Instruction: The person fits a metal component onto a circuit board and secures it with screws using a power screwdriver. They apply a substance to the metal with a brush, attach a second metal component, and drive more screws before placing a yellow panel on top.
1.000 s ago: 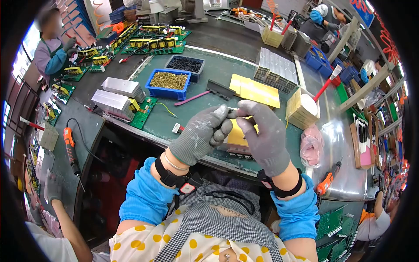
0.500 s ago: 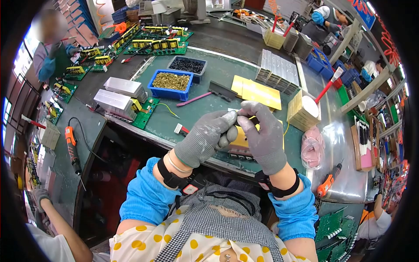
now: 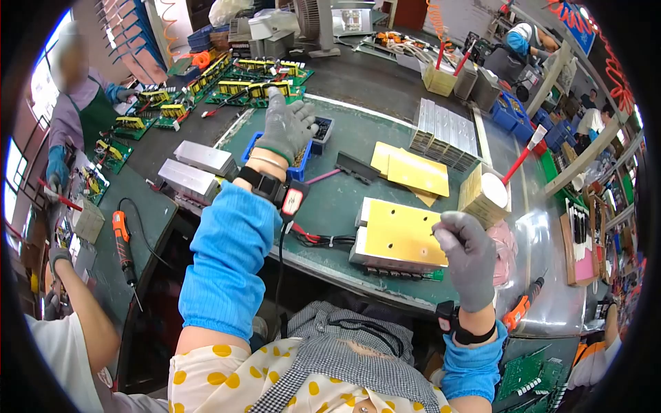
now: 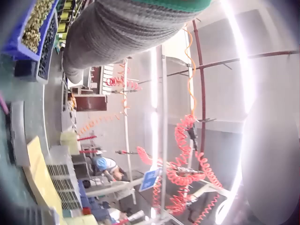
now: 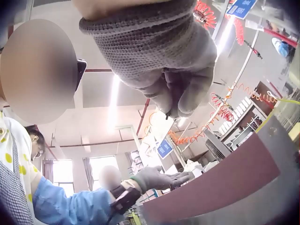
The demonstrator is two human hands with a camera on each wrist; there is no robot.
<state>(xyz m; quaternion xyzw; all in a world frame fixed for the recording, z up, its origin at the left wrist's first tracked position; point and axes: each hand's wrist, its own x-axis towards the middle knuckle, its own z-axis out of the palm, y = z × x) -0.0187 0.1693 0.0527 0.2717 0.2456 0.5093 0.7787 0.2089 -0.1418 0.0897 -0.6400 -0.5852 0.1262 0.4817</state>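
My gloved left hand (image 3: 286,127) reaches over the blue bin (image 3: 249,146) of brass-coloured small parts and the grey-blue bin (image 3: 323,134) of black ones, its fingers loosely extended. At the right end of an aluminium block with a yellow sheet (image 3: 406,230) on top, my gloved right hand (image 3: 474,258) pinches a small dark screw-like piece (image 5: 168,115) between thumb and fingertips. The yellow sheet has several holes. Red and black wires (image 3: 320,239) come out of the block's left side, and a green board edge shows beneath it.
Two aluminium blocks (image 3: 189,180) stand at the left. Behind lie a black bracket (image 3: 357,167), loose yellow sheets (image 3: 413,172) and stacked aluminium profiles (image 3: 444,134). A pot with a red-handled brush (image 3: 525,155) stands right, near a pink bag (image 3: 504,244) and an orange electric screwdriver (image 3: 523,304).
Both hands were together at the fingertips before me. The left has swung forward and left over the bins; the right has moved right and down, uncovering the yellow-topped block.
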